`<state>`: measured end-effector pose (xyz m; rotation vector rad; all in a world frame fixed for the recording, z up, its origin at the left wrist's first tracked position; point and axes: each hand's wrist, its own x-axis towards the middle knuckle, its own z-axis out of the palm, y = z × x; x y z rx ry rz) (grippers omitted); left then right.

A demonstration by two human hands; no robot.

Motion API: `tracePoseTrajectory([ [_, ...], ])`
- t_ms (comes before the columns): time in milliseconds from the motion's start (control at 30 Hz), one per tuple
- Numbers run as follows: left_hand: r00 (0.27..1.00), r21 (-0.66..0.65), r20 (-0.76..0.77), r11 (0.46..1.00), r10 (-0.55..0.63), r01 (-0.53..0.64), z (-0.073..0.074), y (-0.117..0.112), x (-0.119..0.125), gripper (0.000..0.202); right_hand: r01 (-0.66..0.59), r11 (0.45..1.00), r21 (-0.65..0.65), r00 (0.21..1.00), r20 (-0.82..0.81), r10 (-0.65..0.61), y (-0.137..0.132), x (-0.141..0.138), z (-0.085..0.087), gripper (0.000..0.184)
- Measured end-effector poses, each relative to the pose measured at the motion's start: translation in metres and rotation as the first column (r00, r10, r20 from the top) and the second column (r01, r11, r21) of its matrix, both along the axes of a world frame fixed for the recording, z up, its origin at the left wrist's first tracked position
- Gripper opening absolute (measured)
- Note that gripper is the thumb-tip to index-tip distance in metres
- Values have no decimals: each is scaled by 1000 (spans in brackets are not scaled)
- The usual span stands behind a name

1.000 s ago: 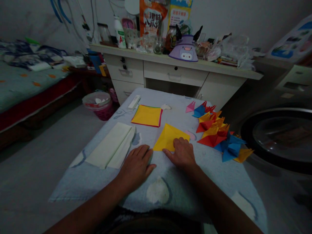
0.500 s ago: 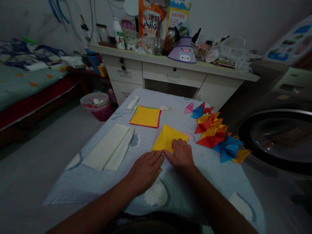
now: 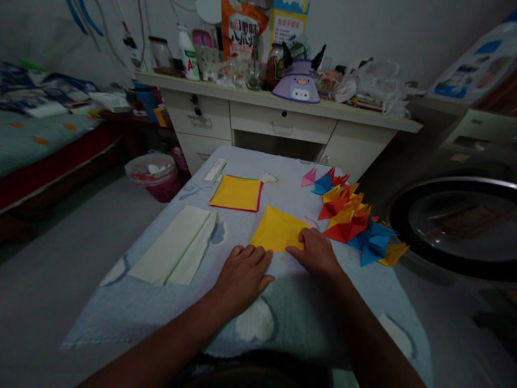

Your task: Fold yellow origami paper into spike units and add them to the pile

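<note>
A yellow sheet of folding paper (image 3: 278, 230) lies on the cloth-covered table, with crease lines and a straight near edge. My left hand (image 3: 244, 275) rests flat at its near left corner, fingertips pressing on the edge, thumb apart. At the right corner my right hand (image 3: 317, 249) has its fingers curled over the paper and its thumb along the near edge. Beyond them lies a stack of square coloured paper (image 3: 237, 193), yellow on top. Several folded paper cranes (image 3: 347, 215) in red, orange, blue and pink stand in rows on the right.
A folded pale paper towel (image 3: 173, 245) lies to the left on the tablecloth (image 3: 161, 312). A small white box (image 3: 215, 170) and a crumpled white scrap (image 3: 269, 178) are near the far edge. Behind is a cluttered desk (image 3: 283, 110); a bin (image 3: 155, 180) stands on the floor at left.
My right hand has slid rightward along the near edge to the right corner, away from my left hand. My left hand stays on the left corner. The view has shifted slightly.
</note>
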<state>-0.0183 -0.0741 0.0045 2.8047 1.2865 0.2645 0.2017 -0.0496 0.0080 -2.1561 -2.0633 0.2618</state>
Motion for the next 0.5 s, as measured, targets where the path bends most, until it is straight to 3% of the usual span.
tracePoseTrajectory([
  [233, 1000, -6, 18, 1000, -1, 1, 0, -1, -2, 43, -69, 997, -42, 991, -118, 64, 6, 26, -5, 30],
  [500, 1000, 9, 1, 1000, 29, -29, -5, -2, -8, 38, -96, 994, -60, 961, -267, 76, 6, 36, 1, 19],
])
